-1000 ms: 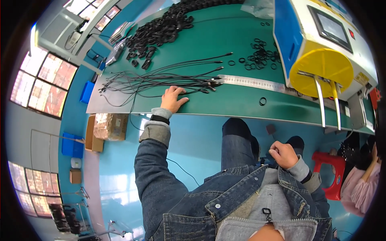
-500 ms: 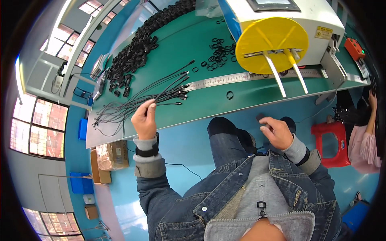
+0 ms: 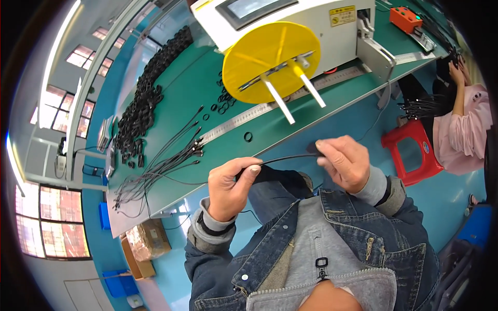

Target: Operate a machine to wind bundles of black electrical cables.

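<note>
A thin black cable (image 3: 282, 158) is stretched between both hands in front of my chest. My left hand (image 3: 232, 187) pinches its left part, and my right hand (image 3: 346, 163) grips its other end, where a thicker black plug shows. A bundle of similar black cables (image 3: 161, 168) lies on the green table (image 3: 171, 98) to the left of my left hand, beside a long steel ruler (image 3: 244, 118). Small black rings (image 3: 248, 137) are scattered near the ruler.
A white machine with a yellow disc (image 3: 267, 57) stands at the table's far side. A long heap of black rings (image 3: 142, 111) runs along the left. A red stool (image 3: 412, 150) and a seated person in pink (image 3: 461, 124) are on the right. A cardboard box (image 3: 148, 241) sits on the blue floor.
My left hand has left the cable bundle on the table and come up holding a cable. My right hand rose from my lap to grip its other end.
</note>
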Action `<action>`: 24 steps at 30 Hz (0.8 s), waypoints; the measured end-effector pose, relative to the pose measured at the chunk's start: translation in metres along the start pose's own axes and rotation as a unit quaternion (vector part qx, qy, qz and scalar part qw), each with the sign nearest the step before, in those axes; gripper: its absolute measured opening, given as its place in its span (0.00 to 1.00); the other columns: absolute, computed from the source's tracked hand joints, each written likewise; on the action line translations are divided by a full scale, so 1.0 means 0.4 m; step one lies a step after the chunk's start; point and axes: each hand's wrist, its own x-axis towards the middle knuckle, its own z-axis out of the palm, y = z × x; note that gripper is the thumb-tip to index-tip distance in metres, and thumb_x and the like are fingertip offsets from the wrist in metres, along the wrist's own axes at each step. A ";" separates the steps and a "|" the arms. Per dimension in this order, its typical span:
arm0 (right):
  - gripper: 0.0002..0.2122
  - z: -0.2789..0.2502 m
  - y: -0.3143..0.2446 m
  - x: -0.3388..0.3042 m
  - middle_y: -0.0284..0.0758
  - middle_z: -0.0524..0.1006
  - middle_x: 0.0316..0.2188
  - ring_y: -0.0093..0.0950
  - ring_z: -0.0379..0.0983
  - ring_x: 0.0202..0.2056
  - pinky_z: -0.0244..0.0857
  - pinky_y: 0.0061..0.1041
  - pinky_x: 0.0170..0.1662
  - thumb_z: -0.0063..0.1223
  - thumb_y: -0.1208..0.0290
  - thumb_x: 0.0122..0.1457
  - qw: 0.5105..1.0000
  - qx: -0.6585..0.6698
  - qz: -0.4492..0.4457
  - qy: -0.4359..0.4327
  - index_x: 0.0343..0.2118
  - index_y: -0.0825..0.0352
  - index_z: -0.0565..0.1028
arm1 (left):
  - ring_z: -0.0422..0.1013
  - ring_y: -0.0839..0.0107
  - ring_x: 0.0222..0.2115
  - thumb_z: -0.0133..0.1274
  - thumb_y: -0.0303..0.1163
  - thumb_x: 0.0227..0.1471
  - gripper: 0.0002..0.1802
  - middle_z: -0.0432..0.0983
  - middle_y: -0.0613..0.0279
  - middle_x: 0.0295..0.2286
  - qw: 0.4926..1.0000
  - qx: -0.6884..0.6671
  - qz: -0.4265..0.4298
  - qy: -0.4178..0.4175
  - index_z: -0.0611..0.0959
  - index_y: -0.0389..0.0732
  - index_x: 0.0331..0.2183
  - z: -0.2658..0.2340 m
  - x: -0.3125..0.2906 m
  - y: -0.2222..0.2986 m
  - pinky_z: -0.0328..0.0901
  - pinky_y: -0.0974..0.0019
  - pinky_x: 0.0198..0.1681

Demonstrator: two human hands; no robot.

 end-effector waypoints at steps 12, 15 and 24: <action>0.07 0.083 0.266 0.124 0.40 0.74 0.24 0.37 0.72 0.23 0.66 0.27 0.25 0.55 0.78 0.46 0.987 -0.034 0.094 0.125 0.31 0.69 0.73 | 0.64 0.81 0.20 0.55 0.21 0.44 0.05 0.71 0.64 0.21 0.987 -0.067 0.089 0.118 0.80 0.33 0.28 0.149 0.273 -0.076 0.60 0.79 0.23; 0.06 0.115 0.291 0.136 0.41 0.73 0.22 0.38 0.72 0.23 0.66 0.28 0.25 0.53 0.77 0.48 0.984 -0.043 0.119 0.128 0.30 0.69 0.72 | 0.64 0.82 0.20 0.55 0.21 0.44 0.06 0.71 0.66 0.21 0.984 -0.084 0.093 0.128 0.80 0.33 0.29 0.156 0.291 -0.089 0.60 0.79 0.24; 0.06 0.144 0.311 0.140 0.41 0.73 0.20 0.36 0.72 0.21 0.65 0.27 0.23 0.53 0.75 0.48 0.976 -0.070 0.145 0.145 0.30 0.68 0.72 | 0.63 0.83 0.20 0.54 0.22 0.46 0.06 0.70 0.68 0.21 0.984 -0.106 0.079 0.119 0.80 0.33 0.31 0.152 0.303 -0.105 0.60 0.79 0.24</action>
